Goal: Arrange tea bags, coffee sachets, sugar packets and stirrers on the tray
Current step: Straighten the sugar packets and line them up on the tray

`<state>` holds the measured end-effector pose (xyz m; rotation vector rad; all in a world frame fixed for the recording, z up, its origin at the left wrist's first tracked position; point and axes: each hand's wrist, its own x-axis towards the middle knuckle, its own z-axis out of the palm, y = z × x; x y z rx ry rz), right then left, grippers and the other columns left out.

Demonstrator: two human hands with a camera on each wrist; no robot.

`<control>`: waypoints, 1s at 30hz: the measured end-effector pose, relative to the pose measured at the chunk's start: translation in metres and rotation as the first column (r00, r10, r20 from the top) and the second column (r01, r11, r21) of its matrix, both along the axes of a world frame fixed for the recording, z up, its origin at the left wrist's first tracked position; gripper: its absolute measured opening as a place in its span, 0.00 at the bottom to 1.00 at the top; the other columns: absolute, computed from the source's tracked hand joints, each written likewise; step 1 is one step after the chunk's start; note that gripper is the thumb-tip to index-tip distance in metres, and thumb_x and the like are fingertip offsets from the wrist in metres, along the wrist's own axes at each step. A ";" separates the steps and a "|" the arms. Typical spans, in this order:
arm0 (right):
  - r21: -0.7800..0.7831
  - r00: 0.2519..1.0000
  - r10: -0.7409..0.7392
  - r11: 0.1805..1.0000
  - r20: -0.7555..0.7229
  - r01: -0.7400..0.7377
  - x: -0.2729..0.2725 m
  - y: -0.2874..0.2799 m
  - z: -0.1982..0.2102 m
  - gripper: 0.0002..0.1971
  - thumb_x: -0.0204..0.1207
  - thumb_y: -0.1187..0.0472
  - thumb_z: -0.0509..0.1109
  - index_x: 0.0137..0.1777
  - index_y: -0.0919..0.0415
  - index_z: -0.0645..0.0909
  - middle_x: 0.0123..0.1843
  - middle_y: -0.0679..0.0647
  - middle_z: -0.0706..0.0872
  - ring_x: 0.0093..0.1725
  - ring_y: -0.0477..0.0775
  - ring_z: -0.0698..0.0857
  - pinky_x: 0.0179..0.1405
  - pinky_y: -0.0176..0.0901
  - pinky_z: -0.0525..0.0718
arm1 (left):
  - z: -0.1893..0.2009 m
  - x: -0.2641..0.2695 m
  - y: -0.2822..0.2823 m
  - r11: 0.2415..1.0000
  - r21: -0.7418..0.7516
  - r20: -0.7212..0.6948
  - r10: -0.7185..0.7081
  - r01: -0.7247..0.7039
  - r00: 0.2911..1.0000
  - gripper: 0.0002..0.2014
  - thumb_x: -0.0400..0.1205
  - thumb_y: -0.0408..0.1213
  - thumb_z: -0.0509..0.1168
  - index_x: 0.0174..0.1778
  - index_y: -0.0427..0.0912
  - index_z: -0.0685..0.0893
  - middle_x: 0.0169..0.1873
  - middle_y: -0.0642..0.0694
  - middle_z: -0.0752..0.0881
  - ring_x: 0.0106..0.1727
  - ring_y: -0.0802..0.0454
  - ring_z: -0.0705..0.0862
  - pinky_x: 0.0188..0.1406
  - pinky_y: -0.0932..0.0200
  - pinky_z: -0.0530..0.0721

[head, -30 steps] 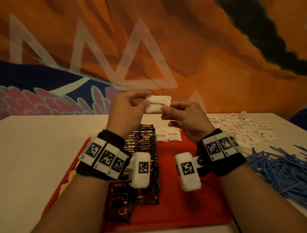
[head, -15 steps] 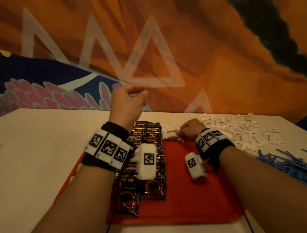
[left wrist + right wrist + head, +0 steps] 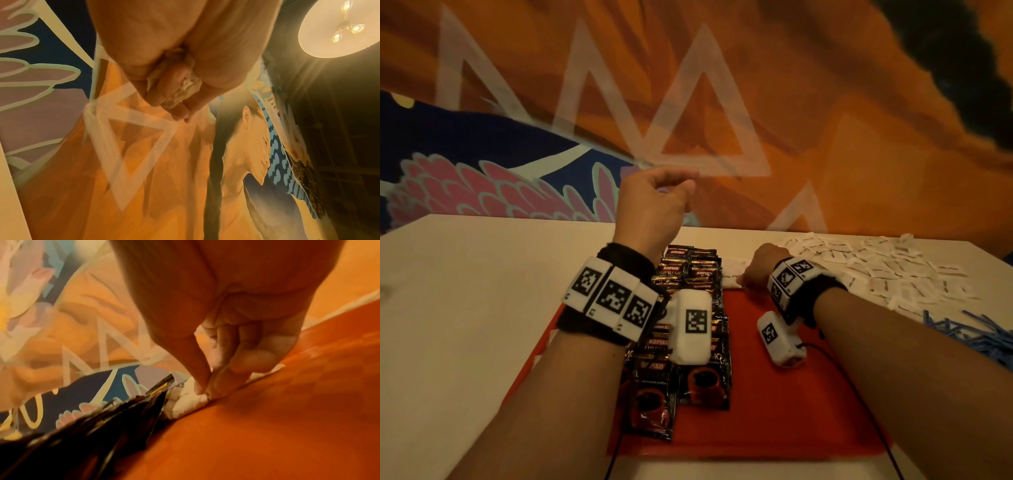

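A red tray [image 3: 791,411] lies in front of me with rows of black coffee sachets [image 3: 688,274] along its left half. My right hand [image 3: 743,282] is down at the tray's far edge, beside the sachets. Its thumb and fingers pinch a white sugar packet [image 3: 191,400] that lies on the tray [image 3: 287,418], next to the sachets [image 3: 123,415]. My left hand [image 3: 674,192] is raised above the sachets with its fingers curled. In the left wrist view that hand [image 3: 180,104] holds crumpled white sugar packets [image 3: 187,84].
A loose pile of white sugar packets [image 3: 876,267] covers the table to the right of the tray. Blue stirrers [image 3: 969,332] lie heaped at the right edge. A painted wall stands behind the pale table [image 3: 465,308]. A thin black cable [image 3: 859,394] crosses the tray.
Both hands held a sugar packet in the air. The right hand has since carried it down to the tray's far edge beside the sachets. The left hand stays raised.
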<state>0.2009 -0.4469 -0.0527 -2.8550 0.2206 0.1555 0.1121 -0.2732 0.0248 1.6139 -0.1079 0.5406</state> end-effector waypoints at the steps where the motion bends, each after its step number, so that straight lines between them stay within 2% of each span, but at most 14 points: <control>1: -0.010 1.000 0.013 1.000 -0.002 -0.013 0.000 0.000 0.002 0.22 0.69 0.46 0.81 0.43 0.63 0.77 0.44 0.55 0.81 0.45 0.56 0.80 0.34 0.41 0.77 | 0.000 0.000 0.000 1.000 0.000 -0.002 -0.001 0.001 1.000 0.10 0.84 0.33 0.68 0.48 0.54 0.88 0.43 0.54 0.87 0.36 0.60 0.81 0.30 0.70 0.76; 3: -0.036 0.998 0.061 0.998 0.002 -0.060 0.001 0.000 0.005 0.21 0.66 0.48 0.83 0.40 0.62 0.78 0.44 0.55 0.83 0.44 0.56 0.81 0.29 0.40 0.76 | 0.000 0.000 0.000 1.000 0.002 -0.009 0.003 -0.003 1.000 0.09 0.84 0.33 0.68 0.48 0.54 0.89 0.42 0.54 0.87 0.35 0.60 0.81 0.30 0.70 0.76; 6: 0.031 0.987 0.141 0.989 0.072 -0.144 0.002 0.000 0.006 0.15 0.64 0.60 0.84 0.48 0.59 0.85 0.45 0.53 0.86 0.47 0.54 0.84 0.34 0.39 0.80 | 0.000 0.000 0.000 1.000 -0.018 -0.017 0.002 -0.003 1.000 0.08 0.84 0.33 0.68 0.49 0.51 0.89 0.40 0.55 0.87 0.34 0.60 0.80 0.32 0.68 0.77; 8: 0.079 0.979 0.191 0.977 0.073 -0.196 0.001 0.002 0.004 0.15 0.64 0.66 0.82 0.50 0.55 0.88 0.44 0.50 0.86 0.46 0.50 0.83 0.30 0.36 0.77 | 0.001 0.000 0.000 0.999 -0.033 -0.026 0.001 -0.002 1.000 0.07 0.85 0.33 0.67 0.51 0.50 0.89 0.39 0.56 0.86 0.34 0.60 0.80 0.34 0.67 0.77; 10: 0.071 0.972 0.232 0.970 0.040 -0.234 0.002 0.004 0.002 0.14 0.67 0.66 0.82 0.52 0.53 0.89 0.47 0.50 0.87 0.46 0.49 0.83 0.32 0.35 0.77 | 0.000 0.000 0.000 1.000 -0.031 -0.036 -0.001 0.000 0.999 0.07 0.85 0.34 0.66 0.51 0.50 0.89 0.37 0.56 0.85 0.35 0.60 0.80 0.37 0.65 0.78; 13: 0.065 0.967 0.254 0.965 0.016 -0.255 0.003 0.003 0.001 0.14 0.69 0.62 0.82 0.54 0.52 0.89 0.51 0.50 0.88 0.49 0.49 0.84 0.42 0.39 0.81 | 0.000 0.001 0.000 0.999 -0.042 -0.048 -0.028 0.026 0.998 0.07 0.87 0.37 0.64 0.49 0.49 0.89 0.39 0.51 0.86 0.34 0.58 0.79 0.40 0.60 0.78; 15: 0.096 0.962 0.269 0.958 0.040 -0.271 0.003 -0.001 0.006 0.13 0.70 0.61 0.82 0.54 0.53 0.89 0.50 0.50 0.89 0.49 0.51 0.86 0.41 0.40 0.83 | 0.001 0.000 0.000 0.987 -0.141 -0.062 -0.081 0.072 0.995 0.13 0.89 0.44 0.61 0.47 0.45 0.88 0.43 0.46 0.87 0.32 0.57 0.78 0.33 0.62 0.76; 17: 0.183 0.954 0.283 0.937 0.102 -0.298 -0.001 -0.004 0.016 0.10 0.72 0.59 0.80 0.53 0.53 0.87 0.49 0.52 0.90 0.46 0.52 0.89 0.37 0.40 0.85 | 0.002 -0.003 0.000 0.950 -0.283 -0.069 -0.154 0.129 0.986 0.25 0.90 0.54 0.53 0.48 0.39 0.87 0.46 0.43 0.87 0.31 0.57 0.78 0.22 0.67 0.71; 20: 0.363 0.921 0.295 0.853 0.254 -0.374 -0.017 -0.005 0.040 0.07 0.76 0.58 0.77 0.53 0.54 0.86 0.42 0.54 0.90 0.35 0.46 0.86 0.30 0.37 0.83 | 0.002 -0.006 -0.002 0.904 -0.370 -0.055 -0.251 0.213 0.967 0.34 0.88 0.63 0.44 0.50 0.38 0.86 0.50 0.37 0.87 0.31 0.55 0.80 0.15 0.68 0.66; 22: 0.465 0.864 0.301 0.745 0.404 -0.478 -0.034 -0.002 0.055 0.08 0.76 0.58 0.77 0.53 0.56 0.86 0.41 0.52 0.89 0.31 0.41 0.84 0.28 0.36 0.81 | 0.001 -0.006 -0.004 0.904 -0.361 -0.065 -0.269 0.229 0.961 0.37 0.86 0.65 0.42 0.54 0.37 0.84 0.55 0.35 0.86 0.34 0.53 0.83 0.14 0.68 0.66; 24: 0.553 0.807 0.315 0.601 0.500 -0.578 -0.054 0.002 0.066 0.10 0.74 0.59 0.79 0.53 0.59 0.86 0.41 0.50 0.89 0.33 0.40 0.84 0.31 0.36 0.81 | 0.000 -0.006 -0.007 0.912 -0.346 -0.095 -0.269 0.221 0.959 0.39 0.85 0.67 0.40 0.57 0.37 0.83 0.59 0.35 0.85 0.40 0.50 0.85 0.14 0.67 0.68; 26: 0.547 0.758 0.339 0.537 0.557 -0.642 -0.070 0.003 0.070 0.12 0.71 0.57 0.81 0.53 0.57 0.87 0.43 0.46 0.89 0.38 0.40 0.86 0.35 0.32 0.82 | -0.001 -0.005 -0.008 0.923 -0.325 -0.130 -0.258 0.205 0.957 0.40 0.85 0.69 0.39 0.59 0.37 0.84 0.61 0.37 0.85 0.48 0.45 0.87 0.16 0.66 0.71; 27: 0.519 0.733 0.346 0.534 0.586 -0.667 -0.075 0.004 0.069 0.13 0.70 0.55 0.82 0.53 0.55 0.87 0.45 0.44 0.89 0.41 0.40 0.86 0.39 0.31 0.82 | -0.002 -0.003 -0.008 0.932 -0.305 -0.150 -0.249 0.195 0.957 0.41 0.84 0.69 0.38 0.59 0.39 0.84 0.60 0.38 0.85 0.53 0.43 0.87 0.18 0.65 0.74; 30: 0.460 0.677 0.334 0.533 0.657 -0.710 -0.085 0.006 0.063 0.11 0.66 0.52 0.83 0.48 0.45 0.89 0.49 0.42 0.89 0.46 0.42 0.85 0.45 0.32 0.83 | -0.006 0.000 -0.011 0.944 -0.253 -0.194 -0.265 0.213 0.944 0.41 0.83 0.70 0.37 0.57 0.41 0.85 0.58 0.39 0.88 0.60 0.39 0.88 0.38 0.53 0.84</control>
